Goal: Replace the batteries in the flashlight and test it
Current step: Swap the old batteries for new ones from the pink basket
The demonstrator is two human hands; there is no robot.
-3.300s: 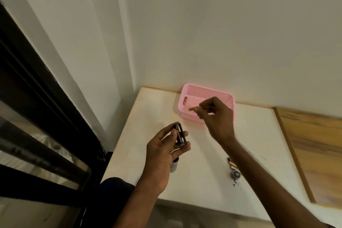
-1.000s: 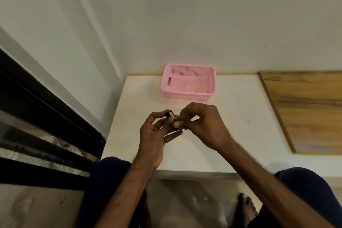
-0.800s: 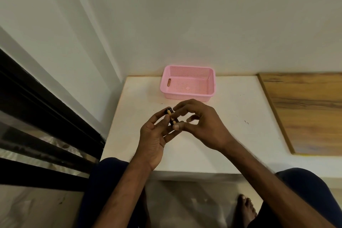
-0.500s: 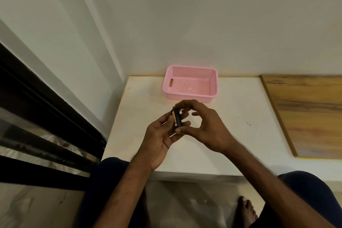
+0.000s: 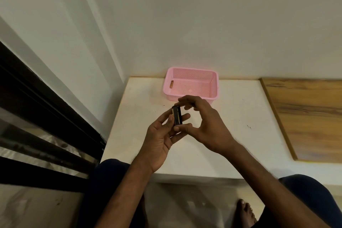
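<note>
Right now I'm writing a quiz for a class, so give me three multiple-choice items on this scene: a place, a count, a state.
1. Where does the pink basket stand?
A. on a chair
B. on the white table, by the wall
C. on a shelf
2. How many batteries lie in the basket?
A. none
B. four
C. one
3. What is the left hand doing?
A. holding the black battery holder
B. lying flat on the table
C. pointing at the wall
Answers: 1 B, it sits at the table's far edge; 2 C, a single battery lies by its left wall; 3 A, its fingers curl around the holder, which the right hand pinches.
</note>
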